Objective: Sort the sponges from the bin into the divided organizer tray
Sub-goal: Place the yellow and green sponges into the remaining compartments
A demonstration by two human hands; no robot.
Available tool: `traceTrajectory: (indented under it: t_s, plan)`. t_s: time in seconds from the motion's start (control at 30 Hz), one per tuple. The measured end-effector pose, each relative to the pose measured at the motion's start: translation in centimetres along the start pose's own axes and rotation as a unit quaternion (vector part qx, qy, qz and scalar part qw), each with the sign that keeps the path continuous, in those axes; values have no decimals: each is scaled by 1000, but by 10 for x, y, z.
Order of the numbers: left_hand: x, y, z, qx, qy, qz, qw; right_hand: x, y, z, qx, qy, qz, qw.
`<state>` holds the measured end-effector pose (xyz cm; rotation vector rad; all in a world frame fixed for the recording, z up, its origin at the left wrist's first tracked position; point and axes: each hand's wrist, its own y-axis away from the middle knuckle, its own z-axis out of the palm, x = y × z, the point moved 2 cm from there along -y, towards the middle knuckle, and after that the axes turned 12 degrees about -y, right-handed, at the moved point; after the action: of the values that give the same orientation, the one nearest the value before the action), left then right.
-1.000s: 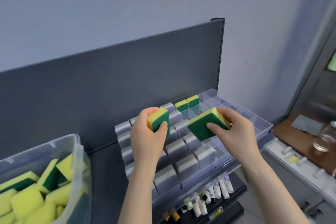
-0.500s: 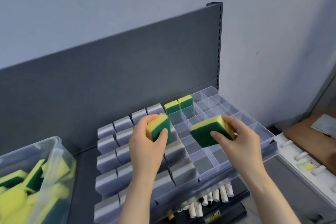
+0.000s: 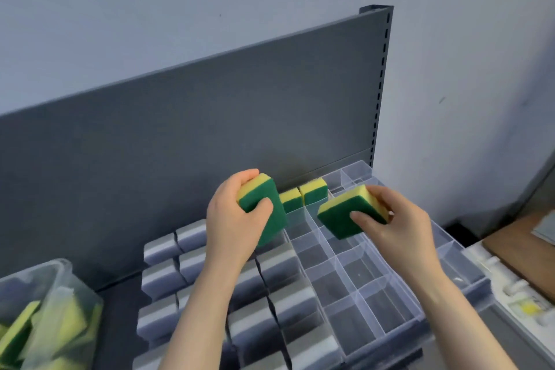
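We see mid-frame a left hand (image 3: pixel 232 221) gripping a yellow-green sponge (image 3: pixel 265 204), right hand (image 3: pixel 399 227) pinching a second sponge (image 3: pixel 342 215), both above the clear organizer tray (image 3: pixel 375 306), two sponges (image 3: pixel 312 192) standing in its back compartments, bin (image 3: pixel 69 294) at lower left

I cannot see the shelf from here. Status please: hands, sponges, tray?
Left hand grips a sponge, right hand grips a second sponge. Both over organizer tray; two placed sponges in back row. Nothing blocking.
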<state>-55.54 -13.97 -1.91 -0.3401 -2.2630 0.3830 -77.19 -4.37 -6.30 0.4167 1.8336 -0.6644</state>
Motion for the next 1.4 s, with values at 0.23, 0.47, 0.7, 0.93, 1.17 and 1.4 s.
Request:
traceTrajectory:
  t_s: [0.23, 0.47, 0.7, 0.93, 1.17, 1.4]
  plan:
    - [-3, -26, 10, -36, -20, 23, 999, 8, -24, 8, -39, 26, -17, 999]
    - [-3, -30, 22, -56, -63, 1, 996, 14, -62, 10, -104, 39, -35, 993]
    - [-1, -25, 44, -72, -130, -7, 989, 30, -89, 20, -158, 44, -42, 986]
    - [-4, -19, 68, -96, -169, -18, 981, 51, -94, 24, -185, 60, -37, 980]
    - [-4, -15, 82, -164, -251, 6, 954, 55, -97, 25, -245, 123, -74, 959]
    - [0, -25, 81, -203, -333, 49, 919, 37, -112, 36, -336, 242, -125, 902]
